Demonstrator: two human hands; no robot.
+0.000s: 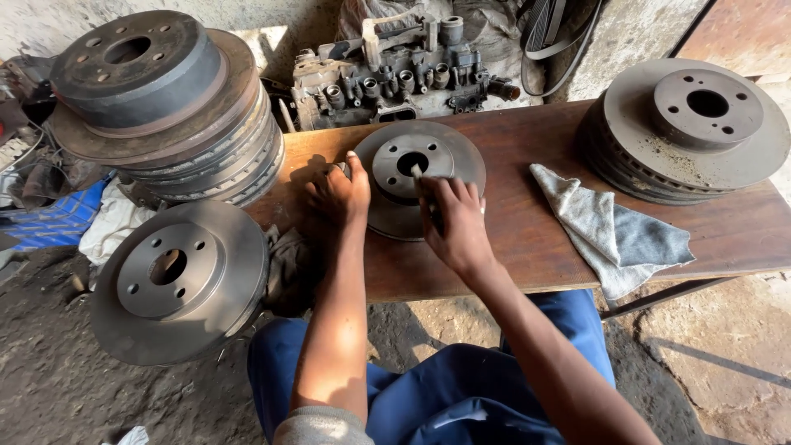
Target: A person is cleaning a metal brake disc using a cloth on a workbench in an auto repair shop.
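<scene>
Now the left hand [339,196] rests flat, its grip spread, on the brake disc [387,210] at the desk's [527,247] front edge. The right hand's [455,224] grip pinches a small tool [417,175] over the hub.

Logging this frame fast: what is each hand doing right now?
Left hand: fingers spread, resting on the rim of the brake disc.
Right hand: closed around a small tool at the disc's hub.

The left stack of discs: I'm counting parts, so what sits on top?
A rusty brake drum lies on top of the stack. Whatever lies under the stack is hidden.
</scene>
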